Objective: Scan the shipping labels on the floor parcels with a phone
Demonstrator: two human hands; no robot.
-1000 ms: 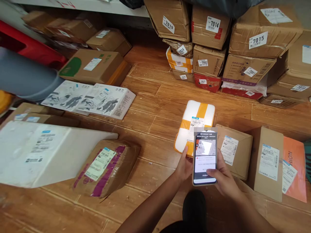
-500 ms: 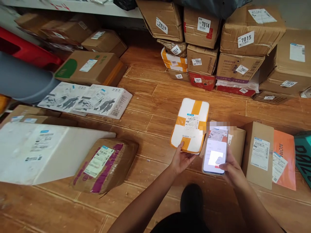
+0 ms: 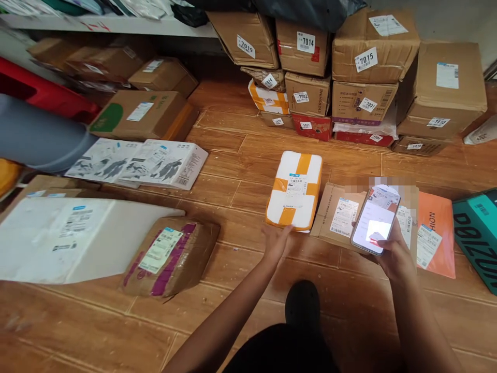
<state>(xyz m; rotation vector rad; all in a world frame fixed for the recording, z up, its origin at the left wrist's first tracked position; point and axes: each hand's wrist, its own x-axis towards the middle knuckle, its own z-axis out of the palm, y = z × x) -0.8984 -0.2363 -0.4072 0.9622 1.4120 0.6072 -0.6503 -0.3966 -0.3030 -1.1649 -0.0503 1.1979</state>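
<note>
The right hand (image 3: 394, 251) grips a lit phone (image 3: 375, 220) over a flat brown parcel (image 3: 336, 217). The left hand (image 3: 276, 241), open, touches the white orange-taped parcel (image 3: 295, 190) mid-frame.

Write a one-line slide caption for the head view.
Right hand holds a phone above floor parcels; left hand touches the white-and-orange parcel.

The white parcel (image 3: 295, 190), wrapped crosswise in orange tape with a shipping label on top, lay flat on the wooden floor (image 3: 240, 171), its long side running away from the viewer. A smartphone (image 3: 375, 220) was held tilted above a flat brown cardboard box (image 3: 336, 215) lying just right of the parcel, its lit screen facing up, showing a white page.
</note>
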